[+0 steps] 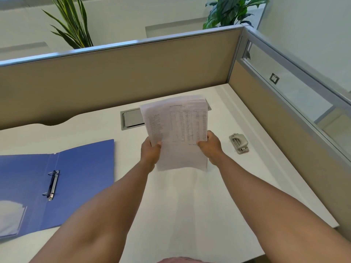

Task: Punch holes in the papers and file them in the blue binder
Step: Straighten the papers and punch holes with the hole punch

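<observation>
A stack of white papers (176, 130), printed with a table of figures on the top sheet, is being held upright and slightly tilted above the worktop, gripped at its lower side edges between the left hand (151, 154) and the right hand (211, 147). A grey hole punch (239, 143) is lying flat just to the right of the right hand. The blue binder (76, 179) is lying open to the left of the left hand, its metal rings (52, 185) exposed.
</observation>
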{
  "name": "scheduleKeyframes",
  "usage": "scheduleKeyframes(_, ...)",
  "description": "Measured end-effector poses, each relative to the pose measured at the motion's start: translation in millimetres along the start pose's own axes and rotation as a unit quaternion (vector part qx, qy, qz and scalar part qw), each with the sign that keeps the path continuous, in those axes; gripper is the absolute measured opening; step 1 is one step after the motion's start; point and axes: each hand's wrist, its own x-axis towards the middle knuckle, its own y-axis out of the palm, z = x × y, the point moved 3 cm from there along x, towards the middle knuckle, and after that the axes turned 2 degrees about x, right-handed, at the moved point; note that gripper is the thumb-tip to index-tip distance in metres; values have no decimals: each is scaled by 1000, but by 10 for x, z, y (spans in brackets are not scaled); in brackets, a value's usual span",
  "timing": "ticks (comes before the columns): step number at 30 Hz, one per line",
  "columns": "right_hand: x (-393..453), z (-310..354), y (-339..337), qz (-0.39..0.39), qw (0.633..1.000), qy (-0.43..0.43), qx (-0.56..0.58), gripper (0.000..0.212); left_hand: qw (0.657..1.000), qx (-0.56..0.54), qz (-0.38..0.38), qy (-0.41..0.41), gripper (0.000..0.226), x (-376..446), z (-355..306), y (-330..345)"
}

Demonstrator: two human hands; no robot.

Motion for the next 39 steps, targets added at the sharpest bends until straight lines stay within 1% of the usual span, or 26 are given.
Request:
scheduleKeyframes(3,-43,30,25,-25,999,-27,8,29,999,-3,5,35,27,-34,-94,-58)
scheduleKeyframes(8,-122,66,31,-53,997,-51,-29,40,998,-14,6,59,26,-95,-144,-128)
scheduleKeyframes(19,-294,94,-7,-68,993,-78,-56,34,994,-5,15,104,24,-209,-267,-196)
scheduleKeyframes(22,-338,140,4,-67,992,-92,-62,27,995,-5,19,102,21,-205,-296,-210)
scheduleKeyframes(24,-362,155,5,-65,991,-99,-66,24,995,-2,24,96,24,-204,-281,-218)
scheduleKeyframes(30,-438,49,-8,-59,992,-81,-75,25,996,-4,45,82,26,-235,-107,-262)
scheduleKeyframes(39,-493,78,19,-67,991,-83,-82,24,996,6,38,85,21,-215,-61,-285)
